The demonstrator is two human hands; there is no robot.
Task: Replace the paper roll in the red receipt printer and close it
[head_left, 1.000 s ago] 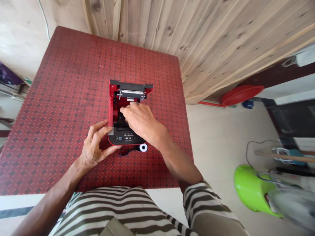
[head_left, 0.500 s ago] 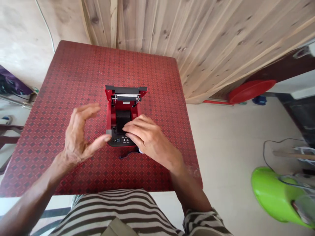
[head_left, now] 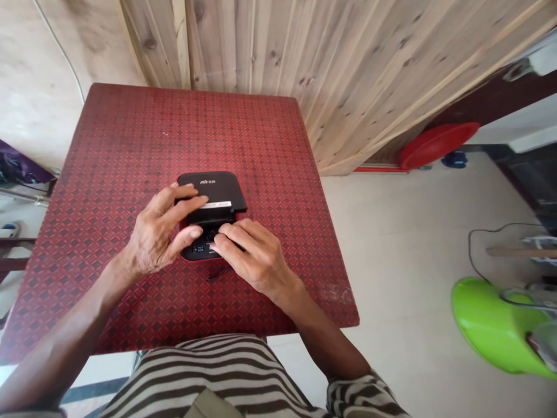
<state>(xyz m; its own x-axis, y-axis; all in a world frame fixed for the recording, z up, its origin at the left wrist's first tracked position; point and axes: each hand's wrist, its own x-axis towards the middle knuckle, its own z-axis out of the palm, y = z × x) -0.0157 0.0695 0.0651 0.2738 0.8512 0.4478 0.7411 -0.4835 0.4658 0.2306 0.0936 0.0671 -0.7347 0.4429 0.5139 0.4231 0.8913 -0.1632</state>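
Observation:
A small red-and-black printer [head_left: 213, 191] sits on the table, its black lid swung down over the body. A dark gap shows between the lid's front edge and the button panel [head_left: 199, 248]; whether the lid is latched I cannot tell. My left hand [head_left: 159, 229] is open, its fingers stretched over the left side of the lid and its thumb by the panel. At the front of the gap, my right hand [head_left: 255, 252] has thumb and fingers pinched together. What they hold, if anything, is hidden. A dark cord [head_left: 217, 274] shows at the printer's near side.
The printer stands on a table [head_left: 278, 151] with a red patterned cover. Behind it rises a wooden plank wall [head_left: 261, 46]. On the floor to the right are a bright green plastic tub or stool [head_left: 487, 325] and a red round basin [head_left: 439, 145].
The printer's lid has come down from upright, covering the black roll inside. My left hand has moved right onto the lid. My right hand stays pinched near the front panel.

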